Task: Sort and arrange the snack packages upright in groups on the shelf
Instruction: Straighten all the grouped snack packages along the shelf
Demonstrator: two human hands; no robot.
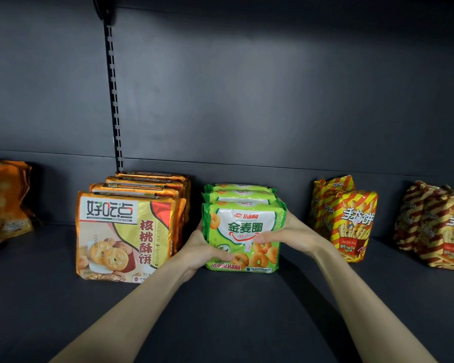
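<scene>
Three green snack packages [243,226] stand upright in a row, one behind another, at the middle of the dark shelf [220,310]. My left hand [202,248] grips the left side of the front green package, thumb across its lower face. My right hand [286,231] grips its right side, thumb laid over the front. To the left stands a row of several orange walnut-cookie packages [126,234], upright. To the right stand red-and-yellow striped packages [346,221], and more of them at the far right [440,231].
Orange bags [5,200] slump at the far left edge. A slotted metal upright [114,100] runs down the dark back panel. Bare shelf floor lies in front of the rows and between the groups.
</scene>
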